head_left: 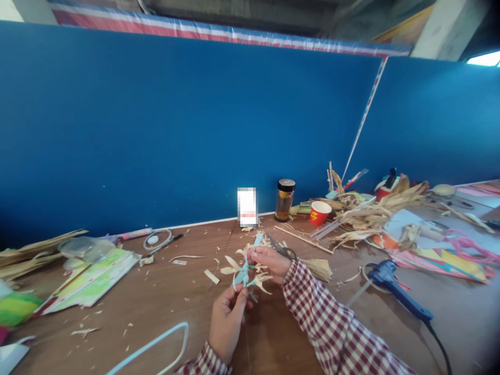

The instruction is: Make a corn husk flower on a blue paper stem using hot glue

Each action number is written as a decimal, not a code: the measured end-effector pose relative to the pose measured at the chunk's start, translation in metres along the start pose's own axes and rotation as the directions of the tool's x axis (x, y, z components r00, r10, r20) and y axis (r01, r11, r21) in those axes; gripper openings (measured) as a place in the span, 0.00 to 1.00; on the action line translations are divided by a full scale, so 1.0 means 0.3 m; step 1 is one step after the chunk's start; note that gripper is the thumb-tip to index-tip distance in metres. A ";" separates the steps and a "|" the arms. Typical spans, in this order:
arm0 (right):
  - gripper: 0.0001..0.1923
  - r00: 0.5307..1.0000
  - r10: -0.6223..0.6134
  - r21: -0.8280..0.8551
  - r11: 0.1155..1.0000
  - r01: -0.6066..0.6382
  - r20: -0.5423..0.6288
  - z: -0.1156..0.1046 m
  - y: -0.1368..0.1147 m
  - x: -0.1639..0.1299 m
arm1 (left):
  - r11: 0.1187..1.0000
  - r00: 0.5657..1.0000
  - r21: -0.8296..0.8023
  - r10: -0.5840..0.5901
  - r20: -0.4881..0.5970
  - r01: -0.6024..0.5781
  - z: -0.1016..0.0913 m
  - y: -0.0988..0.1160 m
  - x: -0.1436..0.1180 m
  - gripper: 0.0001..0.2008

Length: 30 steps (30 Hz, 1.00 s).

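Both hands' grips (226,317) (269,260) pinching husk flower (246,271), red cup (319,212) print seemingly unreadable

Red-and-white checked shirt sleeves (332,323), bare hands (226,320).

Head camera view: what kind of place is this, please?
Probably a craft workbench in a partitioned workshop. Dried husks and scraps cover the wooden table, a blue glue gun and scissors lie there, and both hands hold a small husk-and-blue-strip piece.
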State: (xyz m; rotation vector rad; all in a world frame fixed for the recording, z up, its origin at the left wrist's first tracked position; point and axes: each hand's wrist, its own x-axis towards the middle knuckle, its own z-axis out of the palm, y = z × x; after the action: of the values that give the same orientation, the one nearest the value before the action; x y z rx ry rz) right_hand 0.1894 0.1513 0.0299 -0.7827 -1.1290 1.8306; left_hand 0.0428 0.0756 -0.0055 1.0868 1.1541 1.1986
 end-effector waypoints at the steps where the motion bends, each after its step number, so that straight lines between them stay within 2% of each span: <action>1: 0.16 1.000 -0.003 0.009 1.000 0.003 0.004 -0.003 0.003 0.002 | 1.000 1.000 -0.003 0.002 -0.008 -0.002 -0.001 -0.001 0.002 0.20; 7: 0.24 0.995 0.074 0.096 0.992 -0.080 0.062 -0.033 0.008 0.005 | 0.995 0.996 -0.096 -0.021 -0.092 0.012 -0.014 -0.007 0.018 0.18; 11: 0.30 0.976 0.054 0.072 0.995 -0.071 0.212 -0.042 0.009 -0.007 | 0.975 0.983 -0.217 -0.075 -0.167 0.037 -0.034 0.012 0.033 0.18; 13: 0.31 0.969 0.080 0.039 0.995 -0.092 0.234 -0.029 0.019 -0.008 | 0.957 0.977 -0.285 -0.109 -0.184 0.053 -0.043 0.027 0.039 0.19; 17: 0.24 0.986 0.115 -0.046 0.993 -0.110 0.124 0.018 0.054 0.002 | 0.922 0.969 -0.378 -0.166 -0.182 0.087 -0.052 0.046 0.046 0.20; 21: 0.25 0.978 0.095 -0.107 0.991 -0.076 0.187 0.047 0.080 0.010 | 0.927 0.963 -0.365 -0.175 -0.203 0.091 -0.054 0.041 0.048 0.21; 23: 0.26 0.982 0.056 -0.119 0.992 -0.034 0.183 0.052 0.090 0.013 | 0.936 0.967 -0.343 -0.156 -0.202 0.079 -0.054 0.035 0.047 0.21; 27: 0.17 0.997 -0.062 -0.164 0.984 0.068 0.044 0.067 0.118 0.027 | 0.956 0.979 -0.287 -0.111 -0.172 0.058 -0.052 0.028 0.048 0.21; 30: 0.14 0.995 -0.094 -0.204 0.975 0.086 -0.031 0.090 0.134 0.035 | 0.961 0.980 -0.272 -0.098 -0.175 0.048 -0.050 0.029 0.050 0.22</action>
State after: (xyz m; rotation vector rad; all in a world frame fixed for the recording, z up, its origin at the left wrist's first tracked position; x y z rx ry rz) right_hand 0.1494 0.1396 0.0033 -0.8668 -1.3180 1.6350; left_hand 0.0273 0.0914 0.0006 0.7337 1.1248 1.3751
